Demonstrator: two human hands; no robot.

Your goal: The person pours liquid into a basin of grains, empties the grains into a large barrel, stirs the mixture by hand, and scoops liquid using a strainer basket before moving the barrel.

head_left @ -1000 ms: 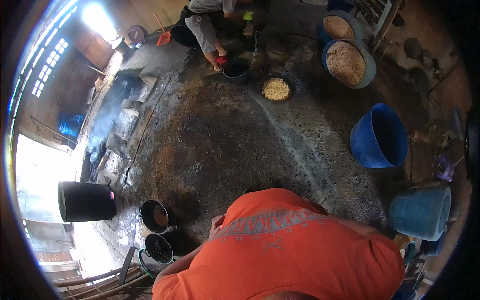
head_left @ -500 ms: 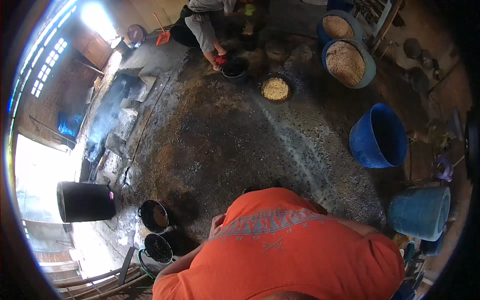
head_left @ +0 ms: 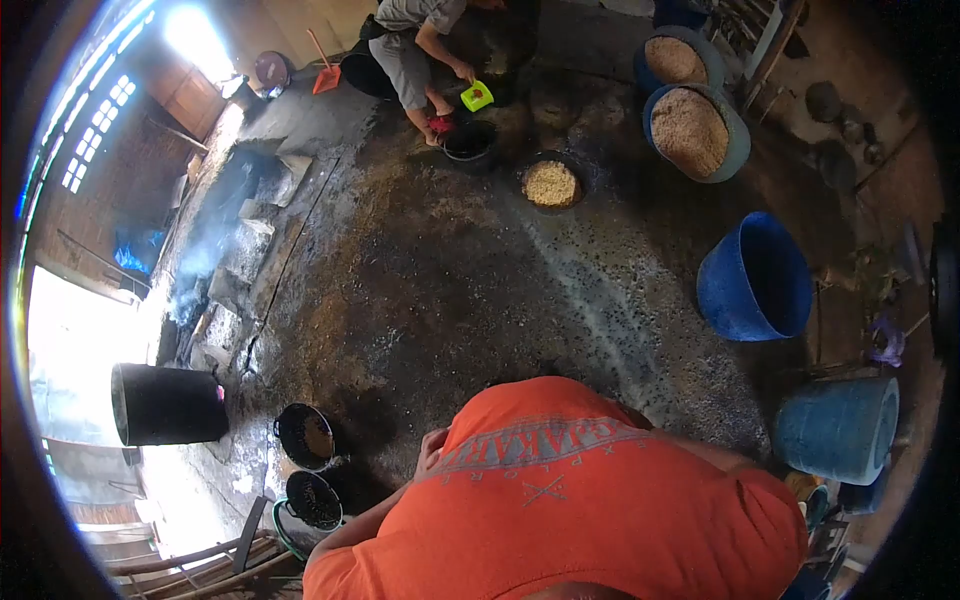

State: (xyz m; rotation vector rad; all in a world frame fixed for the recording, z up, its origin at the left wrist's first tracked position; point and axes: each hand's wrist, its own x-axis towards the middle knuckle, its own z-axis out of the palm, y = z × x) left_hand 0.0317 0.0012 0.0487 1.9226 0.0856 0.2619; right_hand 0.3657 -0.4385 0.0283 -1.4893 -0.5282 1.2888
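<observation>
Left of the orange T-shirt (head_left: 560,510), two black buckets (head_left: 291,436) stand on the floor (head_left: 450,290).
At the T-shirt's left edge, the left hand (head_left: 432,447) is half hidden, its opening and any hold impossible to tell; the right hand is out of sight. The buckets are probably stiff, perhaps slippery; their rims look best to grip.

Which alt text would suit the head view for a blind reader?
The wearer's orange shirt dominates the foreground, left hand beside it. Beyond, a co-worker bends, holding a lime-green container near a black basin; smoke hangs at picture left.
</observation>
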